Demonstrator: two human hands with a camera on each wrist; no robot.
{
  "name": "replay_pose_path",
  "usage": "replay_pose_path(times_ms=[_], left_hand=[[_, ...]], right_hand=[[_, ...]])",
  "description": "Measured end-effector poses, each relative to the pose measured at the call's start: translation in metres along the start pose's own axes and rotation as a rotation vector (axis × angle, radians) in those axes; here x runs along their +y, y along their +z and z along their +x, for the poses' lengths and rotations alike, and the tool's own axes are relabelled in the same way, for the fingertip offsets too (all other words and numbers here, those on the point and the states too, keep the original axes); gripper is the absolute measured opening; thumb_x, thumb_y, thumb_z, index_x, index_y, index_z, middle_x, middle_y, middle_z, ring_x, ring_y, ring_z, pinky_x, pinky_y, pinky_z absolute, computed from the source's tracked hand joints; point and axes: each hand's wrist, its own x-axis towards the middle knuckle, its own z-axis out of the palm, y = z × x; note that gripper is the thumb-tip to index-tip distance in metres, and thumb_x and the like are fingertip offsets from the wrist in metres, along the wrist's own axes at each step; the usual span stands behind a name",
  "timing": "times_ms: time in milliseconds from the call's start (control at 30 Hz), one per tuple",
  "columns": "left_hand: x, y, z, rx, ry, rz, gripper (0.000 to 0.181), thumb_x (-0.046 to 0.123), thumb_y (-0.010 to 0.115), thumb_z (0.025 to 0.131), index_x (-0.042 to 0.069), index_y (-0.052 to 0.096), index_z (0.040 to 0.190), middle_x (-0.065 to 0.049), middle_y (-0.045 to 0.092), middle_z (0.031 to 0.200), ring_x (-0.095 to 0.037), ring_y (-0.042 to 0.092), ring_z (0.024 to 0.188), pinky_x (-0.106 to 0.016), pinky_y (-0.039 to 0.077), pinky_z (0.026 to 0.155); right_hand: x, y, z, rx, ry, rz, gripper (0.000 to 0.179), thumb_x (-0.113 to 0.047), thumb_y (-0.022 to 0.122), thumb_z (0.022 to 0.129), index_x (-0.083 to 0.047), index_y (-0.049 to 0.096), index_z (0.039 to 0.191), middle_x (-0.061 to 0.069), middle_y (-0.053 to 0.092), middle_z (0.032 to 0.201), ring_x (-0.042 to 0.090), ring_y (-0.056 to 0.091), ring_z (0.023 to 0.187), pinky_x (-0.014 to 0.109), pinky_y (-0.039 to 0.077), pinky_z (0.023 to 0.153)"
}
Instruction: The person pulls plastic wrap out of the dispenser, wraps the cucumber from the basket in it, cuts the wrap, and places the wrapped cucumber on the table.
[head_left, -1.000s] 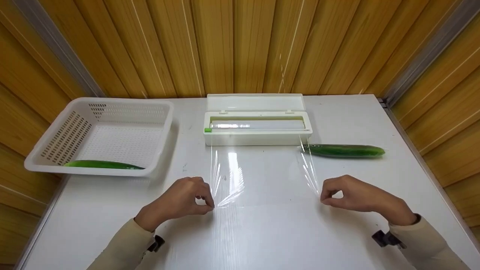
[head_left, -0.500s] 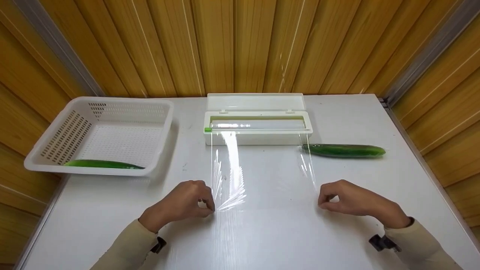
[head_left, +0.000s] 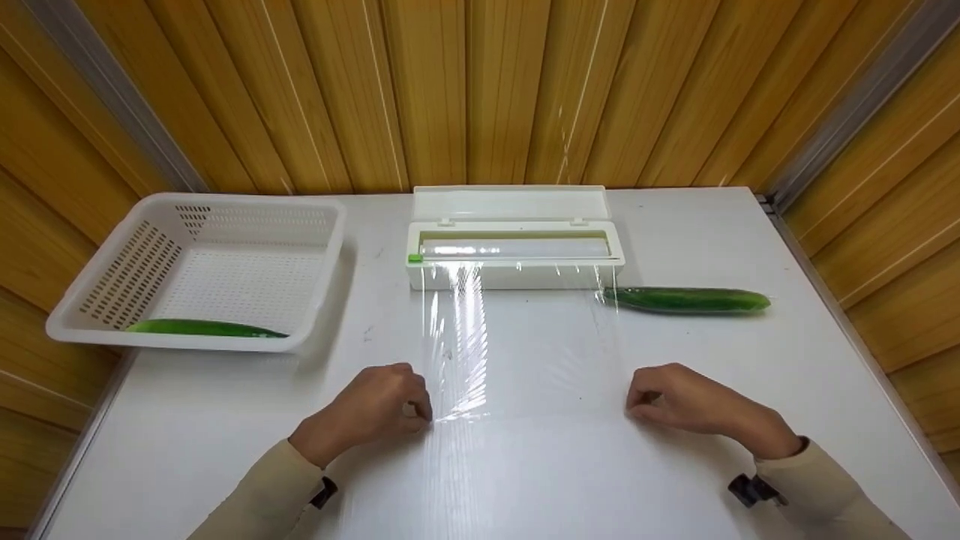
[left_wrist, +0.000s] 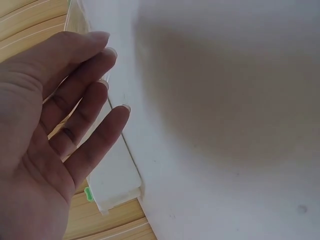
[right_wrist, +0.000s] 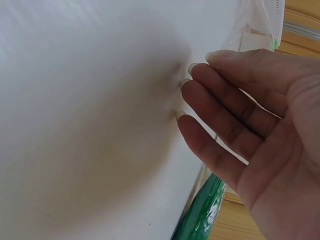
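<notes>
Left hand and right hand, lower centre, angle inward, pinching transparent plastic film extending down-frame from the horizontal white rectangular box.

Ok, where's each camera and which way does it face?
Head: on the head, facing forward and down at film and table; left hand, right hand and sleeves show.
Left wrist: on that wrist, facing left fingers, box past them.
Right wrist: on that wrist, facing right fingers, cucumber past them.
Head and right wrist share that cucumber.

Wood-patterned walls on three sides of a white table suggest a booth.
</notes>
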Motion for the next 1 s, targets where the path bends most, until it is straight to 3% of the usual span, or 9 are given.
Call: replay_pose_path(times_ms=[233,567,1000], left_hand=[[-0.001,0.003,0.000,-0.015,-0.009,0.006,0.014,0.005,0.093,0.079,0.014,0.083,0.080,0.010,0.069,0.077,-0.008,0.056,0.075,-0.024,0.051,0.066],[-0.002,-0.006,0.000,-0.050,0.018,-0.052,0.013,0.004,0.090,0.081,0.016,0.084,0.083,0.012,0.071,0.081,-0.008,0.061,0.080,-0.026,0.053,0.073],[-0.003,0.008,0.000,-0.038,-0.037,-0.009,0.011,0.006,0.089,0.082,0.016,0.084,0.081,0.011,0.067,0.077,-0.006,0.058,0.075,-0.025,0.053,0.069]], right_hand=[[0.000,0.004,0.004,0.003,0.010,-0.038,0.016,-0.002,0.080,0.094,-0.018,0.078,0.092,-0.014,0.068,0.091,0.004,0.063,0.084,0.028,0.056,0.074],[-0.005,0.001,0.003,-0.048,-0.014,0.043,0.017,0.001,0.078,0.094,-0.016,0.077,0.093,-0.006,0.071,0.092,0.007,0.067,0.089,0.029,0.058,0.080],[0.000,0.015,0.000,0.055,-0.032,-0.059,0.017,-0.001,0.077,0.095,-0.016,0.080,0.089,-0.015,0.063,0.087,0.002,0.059,0.078,0.027,0.054,0.069]])
